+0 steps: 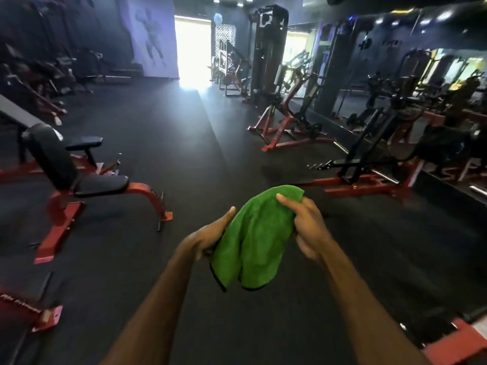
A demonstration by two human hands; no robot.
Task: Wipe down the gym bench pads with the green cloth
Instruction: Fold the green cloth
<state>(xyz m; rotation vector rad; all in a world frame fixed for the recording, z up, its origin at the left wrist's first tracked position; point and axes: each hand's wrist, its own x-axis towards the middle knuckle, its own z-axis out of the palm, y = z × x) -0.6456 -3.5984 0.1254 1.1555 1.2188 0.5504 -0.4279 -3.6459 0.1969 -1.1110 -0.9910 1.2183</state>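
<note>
Both hands grip the cloth (254,238): left hand (210,238) beneath, right hand (307,223) pinching its top. The bench (101,184) lies ahead-left, well apart, nearer the left hand.

Dim gym hall on my feed.
Black rubber floor (184,143) runs to a bright doorway (193,46); right of the doorway, a mirrored wall (395,75) behind red-framed machines (290,127).

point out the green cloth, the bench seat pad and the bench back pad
green cloth (257,238), head view, middle of the fabric
bench seat pad (101,185), head view, top surface
bench back pad (51,156), head view, padded face
</note>
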